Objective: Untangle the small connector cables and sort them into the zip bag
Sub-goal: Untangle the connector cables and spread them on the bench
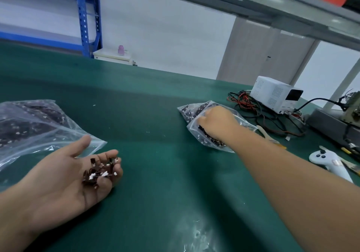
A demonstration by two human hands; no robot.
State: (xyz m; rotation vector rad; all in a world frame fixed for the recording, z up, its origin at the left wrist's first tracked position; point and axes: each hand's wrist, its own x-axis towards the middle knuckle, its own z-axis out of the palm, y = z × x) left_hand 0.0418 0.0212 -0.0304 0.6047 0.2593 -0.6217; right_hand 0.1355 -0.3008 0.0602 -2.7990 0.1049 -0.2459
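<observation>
On the green mat (155, 105), seen from the head camera, two clear zip bags lie well apart. The left bag (29, 127) is large and crumpled, packed with dark cables with white plugs, and its near corner sits just beside the thumb of the left hand (64, 175). That hand rests palm up on the mat. Its fingers lie side by side and gently cupped, with the thumb held out apart from them. A loose tangle of cables (99, 172) lies across the fingers, dark wires with small white connectors. Nothing pinches them.

Farther out, the right hand (216, 122) reaches across to the right bag (208, 140), which also holds dark cables. The hand lies over the bag's middle with the fingers pointing left. They are blurred, so I cannot tell whether they pinch the plastic, press on it or reach inside.

Beyond that bag stands a white box (276, 94) with a dark front panel, and a heap of red and black wires (253, 107) lies beside it. A white controller (329, 162) lies at the right edge, near the forearm. A blue rack (85, 18) stands at the far left, and a pink cup (121, 50) sits on a low white cabinet.
</observation>
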